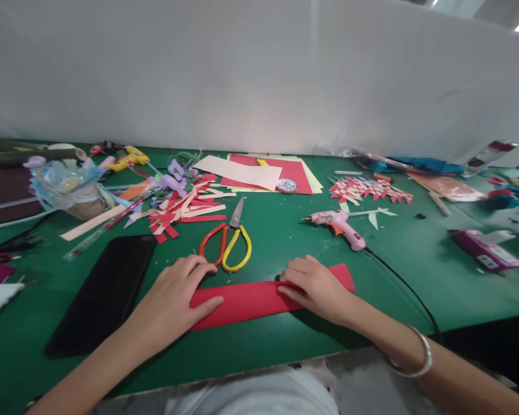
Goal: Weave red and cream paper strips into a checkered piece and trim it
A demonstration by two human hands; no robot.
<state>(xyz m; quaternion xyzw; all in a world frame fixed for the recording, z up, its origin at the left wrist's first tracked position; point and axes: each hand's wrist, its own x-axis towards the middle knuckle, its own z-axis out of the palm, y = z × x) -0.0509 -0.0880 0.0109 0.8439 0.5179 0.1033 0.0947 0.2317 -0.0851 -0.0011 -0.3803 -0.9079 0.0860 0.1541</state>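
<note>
A long red paper strip lies along the front of the green table. At its left end, my left hand holds it down, thumb stretched over the paper and fingers bent past the far edge, close to the scissors' red handle. My right hand pinches the strip's far edge right of the middle, thumb below the curled fingers. Just beyond the strip lie scissors with one red and one yellow handle, their blades pointing away. A pink hot glue gun rests on its side to the right.
A black phone-like slab lies left of my left hand. Paper strips are heaped behind the scissors, with stacked coloured sheets further back. A woven red-and-white paper piece and a purple box lie right; the glue gun's cable runs near my right forearm.
</note>
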